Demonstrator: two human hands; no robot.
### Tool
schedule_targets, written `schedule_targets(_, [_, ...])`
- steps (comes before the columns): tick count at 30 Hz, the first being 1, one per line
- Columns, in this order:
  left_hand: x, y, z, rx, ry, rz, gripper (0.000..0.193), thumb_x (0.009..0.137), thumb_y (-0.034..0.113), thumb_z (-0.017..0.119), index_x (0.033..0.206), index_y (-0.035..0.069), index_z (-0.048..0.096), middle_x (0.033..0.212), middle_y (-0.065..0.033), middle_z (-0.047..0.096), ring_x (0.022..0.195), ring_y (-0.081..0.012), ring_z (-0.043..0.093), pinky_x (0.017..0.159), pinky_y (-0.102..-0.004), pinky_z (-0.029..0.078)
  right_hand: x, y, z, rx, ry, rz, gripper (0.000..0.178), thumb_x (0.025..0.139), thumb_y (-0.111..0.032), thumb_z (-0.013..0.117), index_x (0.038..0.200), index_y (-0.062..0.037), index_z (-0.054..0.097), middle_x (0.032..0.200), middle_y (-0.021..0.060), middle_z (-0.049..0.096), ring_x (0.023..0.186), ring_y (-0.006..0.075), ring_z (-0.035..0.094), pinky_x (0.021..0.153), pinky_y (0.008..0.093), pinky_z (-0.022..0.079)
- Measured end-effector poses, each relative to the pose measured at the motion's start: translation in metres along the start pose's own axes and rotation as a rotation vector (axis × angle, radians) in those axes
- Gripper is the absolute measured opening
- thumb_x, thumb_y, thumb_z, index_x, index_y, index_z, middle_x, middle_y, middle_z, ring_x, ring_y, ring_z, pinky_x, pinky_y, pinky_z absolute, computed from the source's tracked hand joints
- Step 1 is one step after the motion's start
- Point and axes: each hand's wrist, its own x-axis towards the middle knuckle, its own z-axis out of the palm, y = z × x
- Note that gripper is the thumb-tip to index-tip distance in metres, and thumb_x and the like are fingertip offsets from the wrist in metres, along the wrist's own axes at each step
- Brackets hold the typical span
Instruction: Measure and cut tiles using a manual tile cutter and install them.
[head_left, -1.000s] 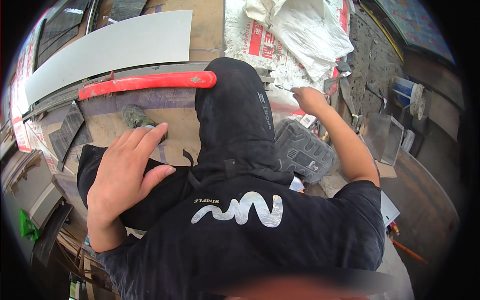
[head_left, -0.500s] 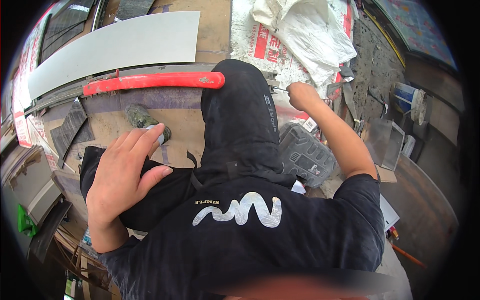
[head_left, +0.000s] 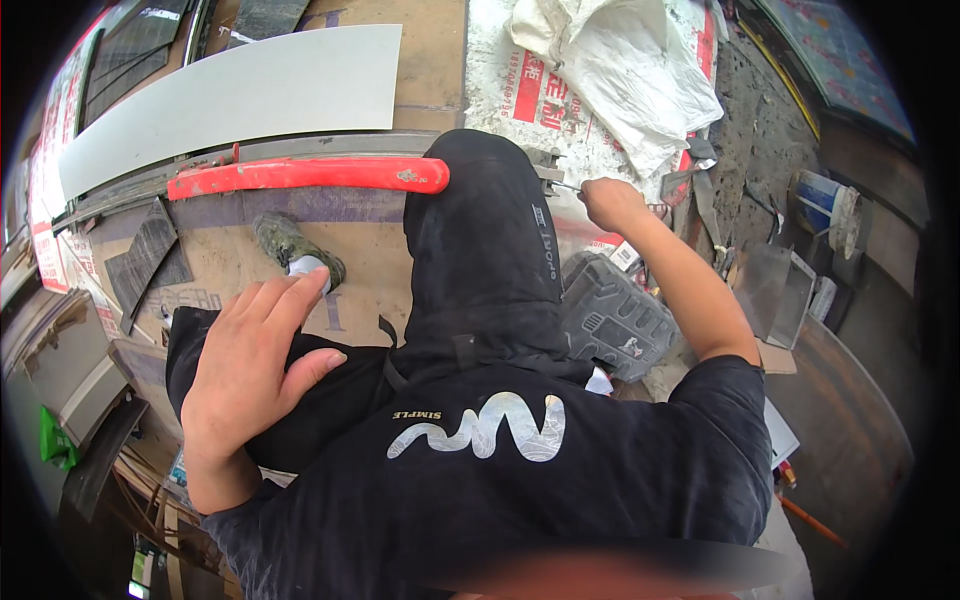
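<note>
My left hand (head_left: 250, 375) lies flat on my left thigh in black trousers, fingers spread, holding nothing. My right hand (head_left: 612, 205) reaches forward past my raised right knee (head_left: 480, 220) and is closed around a thin metal rod (head_left: 562, 184) at the end of a long cutter with a red bar (head_left: 300, 177). A long pale grey tile (head_left: 240, 100) lies beyond the red bar. My left shoe (head_left: 290, 250) stands on the brown board under the bar.
A black ribbed tool case (head_left: 615, 320) lies by my right forearm. White sacks (head_left: 620, 60) are heaped at the top. Dark tile offcuts (head_left: 145, 260) lie at the left. A bucket (head_left: 825, 205) and a metal box (head_left: 775, 290) stand at the right.
Both hands stay almost where they were; only the view shifts slightly.
</note>
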Motion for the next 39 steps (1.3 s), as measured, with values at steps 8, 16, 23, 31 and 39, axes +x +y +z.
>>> schedule_targets(8, [0.010,0.003,0.002,-0.028,-0.031,-0.022,0.065,0.079,0.031,0.071,0.132,0.000,0.048,0.115,-0.0184,0.058,0.104,-0.0381,0.054,0.091,-0.0430,0.044,0.035,0.028,0.050,0.204,0.046,-0.038,0.024,0.094,-0.030,0.050,0.092,-0.0091,0.061,0.082,0.0205,0.066,0.079,0.0403,0.063,0.071,0.0502,0.050])
schedule_targets(16, [0.025,-0.005,0.013,-0.014,-0.074,-0.119,0.062,0.080,0.028,0.071,0.130,-0.001,0.048,0.113,-0.0175,0.058,0.104,-0.0373,0.055,0.091,-0.0429,0.044,0.088,0.023,0.121,0.409,0.331,-0.075,0.014,0.084,-0.015,0.050,0.095,-0.0066,0.055,0.084,0.0206,0.064,0.084,0.0421,0.061,0.075,0.0496,0.048])
schedule_targets(23, [0.024,0.002,0.011,0.016,-0.025,-0.107,0.060,0.079,0.025,0.072,0.129,0.000,0.049,0.109,-0.0155,0.059,0.101,-0.0351,0.055,0.088,-0.0427,0.045,0.060,0.052,0.106,0.319,0.273,0.045,0.020,0.092,-0.023,0.051,0.089,-0.0056,0.059,0.086,0.0220,0.066,0.084,0.0417,0.061,0.075,0.0491,0.048])
schedule_targets(31, [0.014,0.010,0.016,0.013,-0.006,-0.027,0.060,0.079,0.025,0.071,0.129,0.000,0.049,0.110,-0.0150,0.059,0.102,-0.0346,0.055,0.087,-0.0422,0.045,-0.030,0.050,0.038,0.197,0.171,-0.028,0.026,0.095,-0.030,0.051,0.096,-0.0069,0.064,0.085,0.0174,0.067,0.080,0.0396,0.063,0.071,0.0507,0.048])
schedule_targets(39, [0.009,0.006,0.012,0.014,-0.017,-0.074,0.064,0.081,0.030,0.070,0.132,0.000,0.047,0.111,-0.0177,0.058,0.104,-0.0377,0.054,0.091,-0.0426,0.044,-0.028,-0.007,-0.006,0.016,0.232,-0.026,0.021,0.091,-0.023,0.053,0.089,-0.0065,0.066,0.084,0.0164,0.065,0.078,0.0372,0.065,0.067,0.0478,0.050])
